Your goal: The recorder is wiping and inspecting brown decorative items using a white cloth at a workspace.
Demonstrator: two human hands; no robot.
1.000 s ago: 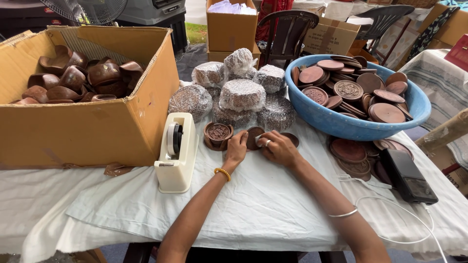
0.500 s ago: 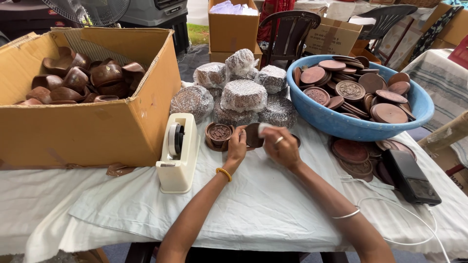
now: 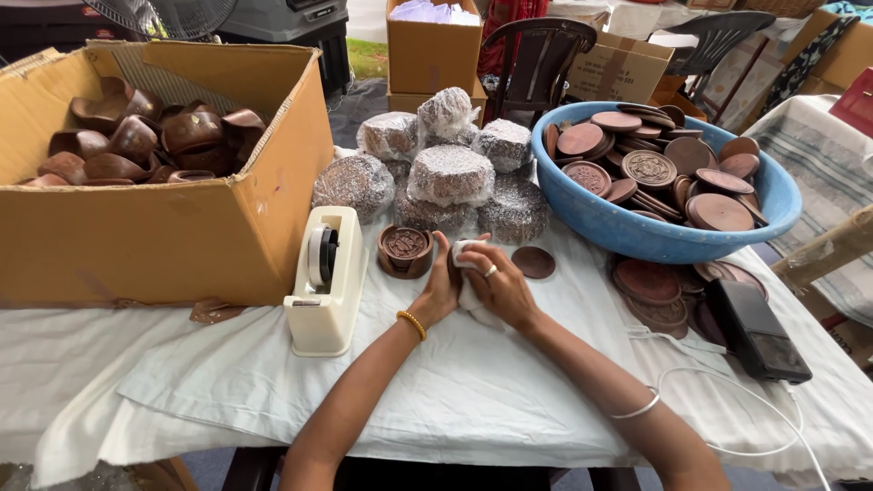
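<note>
The left hand [image 3: 440, 289] and the right hand [image 3: 496, 284] meet near the middle of the table [image 3: 509, 400], both closed around one small round brown piece wrapped in white paper [image 3: 466, 255]. The left-hand fingers curl around its left side with the thumb raised against it; the right-hand fingers [image 3: 482, 265] fold over the top and right side, one of them bearing a ring. Only a narrow gap shows between the two hands, and the wrapped piece is mostly hidden, so its exact shape cannot be told. Just left of the hands stands a brown carved cup [image 3: 406, 250], upright and apart from the left thumb. Just right lies a flat brown disc [image 3: 533, 262] on the cloth, not touched. Farther left, a cream tape dispenser [image 3: 326, 280] stands beside the front wall of a large cardboard box [image 3: 182, 236] holding brown bowls. On the far side of the hands, a pile of plastic-wrapped bundles [image 3: 450, 173] closes off the space. To the right, a blue basin [image 3: 637, 238] full of brown lids rises above the table; below it lie loose lids [image 3: 650, 284] and a black device [image 3: 757, 329] with a white cable [image 3: 727, 382]. Open cloth remains on the near side, between and around the forearms.
</note>
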